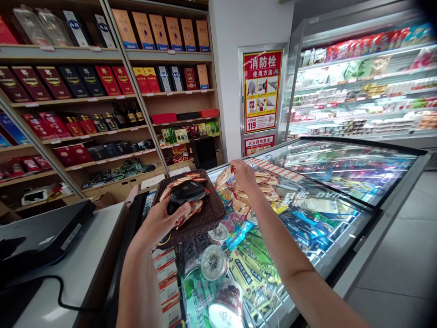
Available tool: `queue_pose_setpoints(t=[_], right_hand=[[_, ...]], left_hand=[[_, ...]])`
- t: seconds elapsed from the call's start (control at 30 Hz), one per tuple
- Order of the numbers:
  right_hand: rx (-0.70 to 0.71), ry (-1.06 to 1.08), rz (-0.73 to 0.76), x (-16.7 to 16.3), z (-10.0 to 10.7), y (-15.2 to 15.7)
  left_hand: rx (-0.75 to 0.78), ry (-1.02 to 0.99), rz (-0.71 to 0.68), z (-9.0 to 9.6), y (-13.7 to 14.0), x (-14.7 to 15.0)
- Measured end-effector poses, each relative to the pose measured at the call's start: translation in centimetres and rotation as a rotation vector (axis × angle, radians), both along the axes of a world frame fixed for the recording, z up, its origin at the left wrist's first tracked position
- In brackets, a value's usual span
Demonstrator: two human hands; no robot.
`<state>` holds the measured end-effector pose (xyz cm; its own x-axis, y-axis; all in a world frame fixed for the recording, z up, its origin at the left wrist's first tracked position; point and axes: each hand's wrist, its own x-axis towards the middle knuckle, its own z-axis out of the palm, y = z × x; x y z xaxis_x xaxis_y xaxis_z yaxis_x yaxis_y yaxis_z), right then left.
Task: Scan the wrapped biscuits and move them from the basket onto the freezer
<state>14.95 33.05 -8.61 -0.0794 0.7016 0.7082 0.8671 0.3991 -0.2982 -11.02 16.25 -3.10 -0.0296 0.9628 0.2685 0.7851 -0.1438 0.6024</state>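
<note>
My left hand is closed around the handle of a black handheld barcode scanner. Beneath the scanner is a brown woven basket with several clear, red-edged packets in it. Over a spread of similar packets of round, flat, pale-brown snacks, my right hand pinches the edge of one packet. The packets lie on the glass top of a chest freezer. My right hand and forearm hide part of the pile.
Ice cream cups and bagged ice pops show through the freezer glass. At the left stands a counter with a black device and a cable. Shelves of boxed bottles line the back wall. A lit refrigerated case stands behind right.
</note>
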Motion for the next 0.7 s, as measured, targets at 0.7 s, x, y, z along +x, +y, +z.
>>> queue_pose_setpoints(t=[0.7], right_hand=[[-0.459,-0.062,0.027,-6.1,0.1,3.9]], left_hand=[[-0.024,0.016,0.053,-0.1,-0.1,-1.5]])
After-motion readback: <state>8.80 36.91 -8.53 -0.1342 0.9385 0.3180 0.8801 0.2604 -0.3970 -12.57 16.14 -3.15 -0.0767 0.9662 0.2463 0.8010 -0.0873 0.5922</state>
